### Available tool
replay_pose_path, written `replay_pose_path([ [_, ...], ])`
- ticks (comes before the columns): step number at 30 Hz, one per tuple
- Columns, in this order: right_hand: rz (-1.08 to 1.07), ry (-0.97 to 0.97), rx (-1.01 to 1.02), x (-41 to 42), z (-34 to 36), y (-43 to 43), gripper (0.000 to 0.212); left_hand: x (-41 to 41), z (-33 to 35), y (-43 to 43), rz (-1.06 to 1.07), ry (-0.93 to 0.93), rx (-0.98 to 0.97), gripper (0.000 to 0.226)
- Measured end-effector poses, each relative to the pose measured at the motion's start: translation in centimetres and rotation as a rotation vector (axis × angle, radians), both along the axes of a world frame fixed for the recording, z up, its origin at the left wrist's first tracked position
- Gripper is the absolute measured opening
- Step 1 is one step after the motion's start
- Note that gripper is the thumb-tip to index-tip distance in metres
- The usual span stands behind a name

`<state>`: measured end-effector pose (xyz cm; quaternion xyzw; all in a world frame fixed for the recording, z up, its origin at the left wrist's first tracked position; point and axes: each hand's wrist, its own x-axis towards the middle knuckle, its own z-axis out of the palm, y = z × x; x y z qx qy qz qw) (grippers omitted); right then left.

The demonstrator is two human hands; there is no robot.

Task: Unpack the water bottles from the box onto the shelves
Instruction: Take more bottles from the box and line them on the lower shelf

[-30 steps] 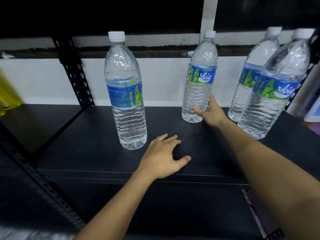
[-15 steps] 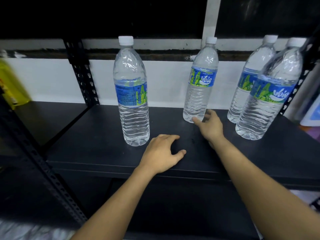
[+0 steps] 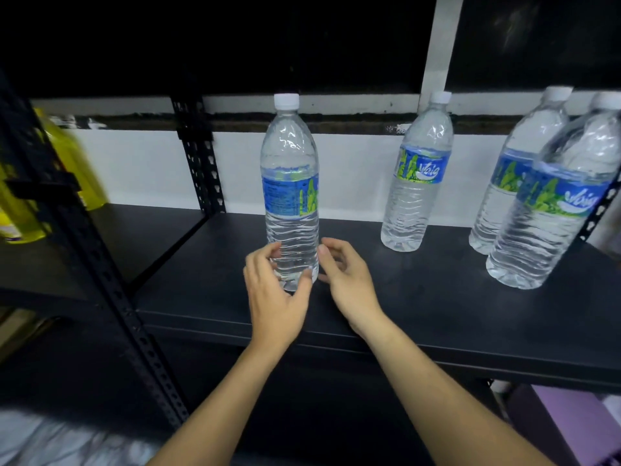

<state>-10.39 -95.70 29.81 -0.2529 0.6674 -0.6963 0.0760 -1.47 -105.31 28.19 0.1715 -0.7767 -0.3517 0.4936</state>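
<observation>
Four clear water bottles with white caps and blue-green labels stand upright on the black shelf. My left hand curls round the base of the leftmost bottle, fingers on its left side and thumb across its front. Just right of that base is my right hand, its fingers loosely curled and a fingertip at the bottle's right side. A second bottle stands farther back at the middle. Two more bottles stand close together at the right end. No box is in view.
Black perforated posts frame the shelf on the left. Yellow bottles sit on the neighbouring shelf at far left. A white wall runs behind. A purple object lies below at the bottom right.
My left hand rose from the shelf surface and took hold of the leftmost bottle's base. My right hand left the middle bottle and moved left, next to the leftmost bottle.
</observation>
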Motion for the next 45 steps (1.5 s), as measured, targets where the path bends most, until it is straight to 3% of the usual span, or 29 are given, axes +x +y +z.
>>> replay_pose_path([
  [4, -0.014, 0.098, 0.020, 1.1, -0.2, -0.5, 0.028, 0.1, 0.9, -1.4, -0.135, -0.052, 0.249, 0.067],
  [7, 0.030, 0.122, 0.033, 1.0, -0.6, -0.4, 0.035, 0.0, 0.9, -1.5, -0.252, -0.094, 0.279, 0.070],
  [12, 0.090, 0.101, 0.052, 1.2, -0.3, -0.3, 0.043, 0.2, 0.9, -2.2, -0.216, -0.101, 0.352, 0.066],
  [15, 0.063, 0.136, 0.093, 1.1, -0.4, -0.3, 0.037, 0.3, 1.0, -2.3, -0.265, -0.171, 0.396, 0.056],
  [18, -0.011, 0.192, 0.164, 0.9, -0.8, -0.6, 0.052, 0.5, 0.8, -2.2, -0.300, -0.171, 0.392, 0.052],
  [22, -0.065, 0.215, 0.173, 0.9, -1.1, -0.6, 0.071, 0.7, 1.1, -2.4, -0.424, -0.094, 0.526, 0.026],
  [25, -0.050, 0.182, 0.106, 1.2, -0.8, -0.2, 0.050, 0.4, 0.8, -2.6, -0.404, -0.083, 0.509, 0.046],
  [28, -0.005, 0.141, 0.079, 1.3, -0.6, -0.1, 0.051, 0.3, 0.8, -2.8, -0.382, -0.120, 0.515, 0.059],
  [31, -0.013, 0.196, 0.103, 1.2, -0.8, -0.1, 0.064, 0.6, 0.8, -2.6, -0.372, -0.125, 0.456, 0.042],
  [34, -0.059, 0.264, 0.149, 1.2, -0.6, 0.0, 0.061, 0.7, 0.8, -2.5, -0.346, -0.100, 0.426, 0.028],
  [39, 0.002, 0.200, 0.061, 1.2, -0.8, 0.0, 0.070, 0.7, 1.0, -2.5, -0.436, -0.075, 0.475, 0.017],
  [45, 0.025, 0.232, 0.060, 1.0, -0.4, 0.4, 0.043, 0.8, 1.1, -3.3, -0.485, -0.176, 0.412, 0.054],
])
